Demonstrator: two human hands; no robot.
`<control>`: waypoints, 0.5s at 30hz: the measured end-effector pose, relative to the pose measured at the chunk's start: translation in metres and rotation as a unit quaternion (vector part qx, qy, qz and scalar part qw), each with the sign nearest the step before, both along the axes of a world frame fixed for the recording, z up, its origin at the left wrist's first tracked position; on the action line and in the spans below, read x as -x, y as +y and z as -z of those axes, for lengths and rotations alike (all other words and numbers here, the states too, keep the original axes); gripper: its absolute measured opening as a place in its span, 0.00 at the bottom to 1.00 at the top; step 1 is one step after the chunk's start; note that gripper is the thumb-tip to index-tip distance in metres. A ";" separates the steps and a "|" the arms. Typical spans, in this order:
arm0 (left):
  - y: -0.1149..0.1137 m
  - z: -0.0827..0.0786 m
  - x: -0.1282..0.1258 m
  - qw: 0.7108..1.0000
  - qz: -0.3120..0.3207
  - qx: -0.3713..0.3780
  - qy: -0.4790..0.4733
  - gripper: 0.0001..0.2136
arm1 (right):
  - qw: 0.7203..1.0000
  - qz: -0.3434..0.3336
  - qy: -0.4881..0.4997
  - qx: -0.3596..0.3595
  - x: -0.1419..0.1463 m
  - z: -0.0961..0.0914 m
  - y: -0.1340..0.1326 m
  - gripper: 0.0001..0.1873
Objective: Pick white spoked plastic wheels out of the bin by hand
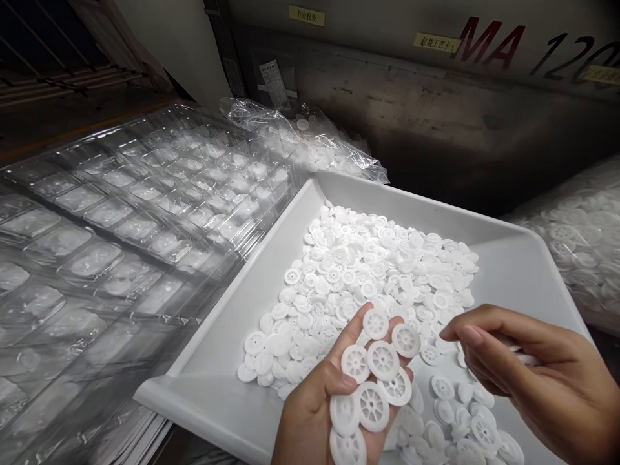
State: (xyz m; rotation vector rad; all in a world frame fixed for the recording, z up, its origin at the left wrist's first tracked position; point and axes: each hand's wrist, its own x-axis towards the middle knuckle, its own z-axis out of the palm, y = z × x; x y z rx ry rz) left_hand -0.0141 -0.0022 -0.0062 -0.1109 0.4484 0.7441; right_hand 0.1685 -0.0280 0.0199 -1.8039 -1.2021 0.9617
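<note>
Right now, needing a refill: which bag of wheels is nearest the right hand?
The bag at the right edge, past the tray rim; the other bag lies behind the tray's far corner.

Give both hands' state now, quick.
Left hand: open, palm up, white wheels lying on it.
Right hand: curled shut on white pieces.

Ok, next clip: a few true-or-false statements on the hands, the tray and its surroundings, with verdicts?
1. The left hand lies palm up with white spoked wheels on it. True.
2. The white tray holds black screws. False: it holds a pile of white wheels.
3. The right hand is over the tray's right side. True.
4. The clear blister trays lie right of the tray. False: they lie to its left.
5. A plastic bag of white parts lies behind the tray. True.
</note>
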 end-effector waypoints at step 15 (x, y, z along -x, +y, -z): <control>0.004 0.007 -0.004 0.999 -0.027 0.024 -0.003 0.30 | 0.916 -0.034 0.355 0.182 0.005 0.015 0.018 0.15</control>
